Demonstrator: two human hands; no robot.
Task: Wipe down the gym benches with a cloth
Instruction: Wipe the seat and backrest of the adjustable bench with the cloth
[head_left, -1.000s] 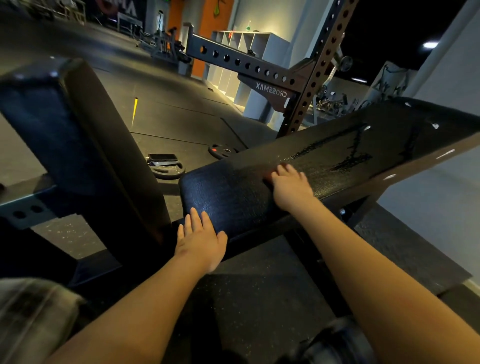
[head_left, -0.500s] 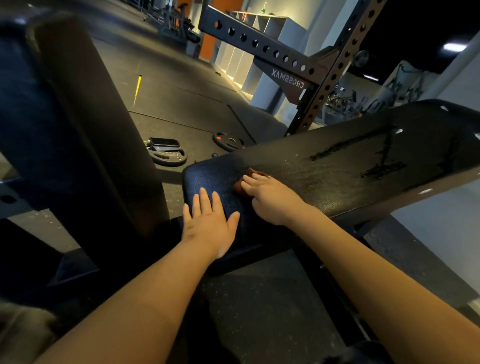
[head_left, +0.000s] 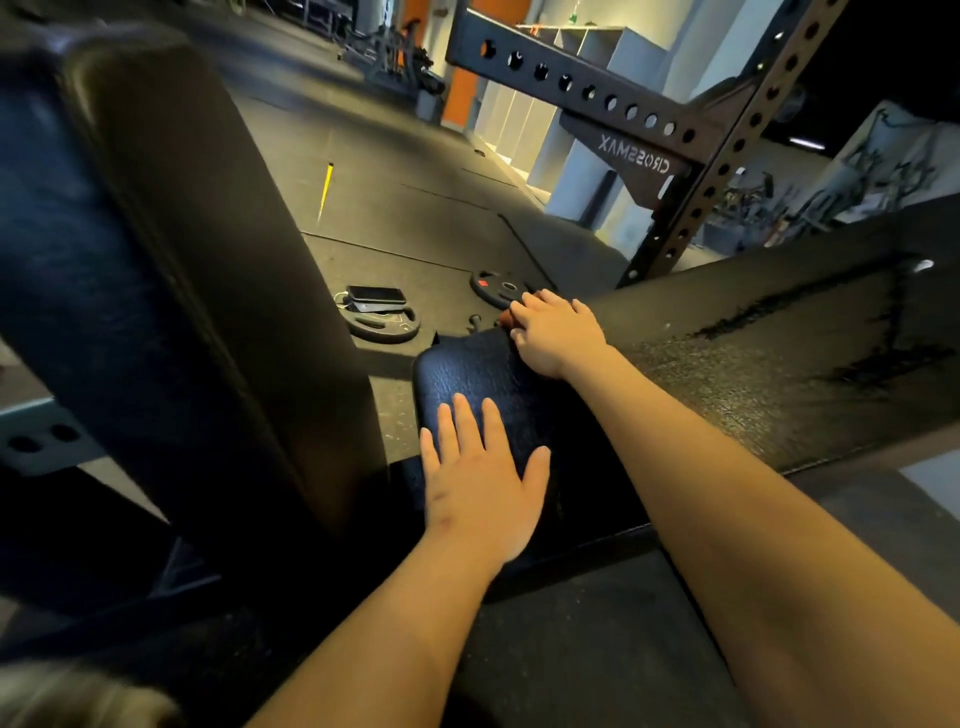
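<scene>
A black padded gym bench (head_left: 753, 364) runs from the middle to the right, with wet streaks on its far part. My left hand (head_left: 480, 478) lies flat on the bench's near rounded end, fingers straight and spread. My right hand (head_left: 558, 332) presses on a reddish-brown cloth (head_left: 506, 318) at the bench's far edge. Only a small corner of the cloth peeks out beyond the fingers; the rest is hidden under the hand.
A tall upright black pad (head_left: 171, 291) stands close on the left. A perforated steel rack (head_left: 691, 140) rises behind the bench. On the rubber floor lie two weight plates (head_left: 387, 325), one with a phone (head_left: 376, 296) on it. White shelving (head_left: 561, 119) lines the far wall.
My right hand has slid the cloth across the pad towards the bench's far edge. The left hand has moved slightly further onto the bench end.
</scene>
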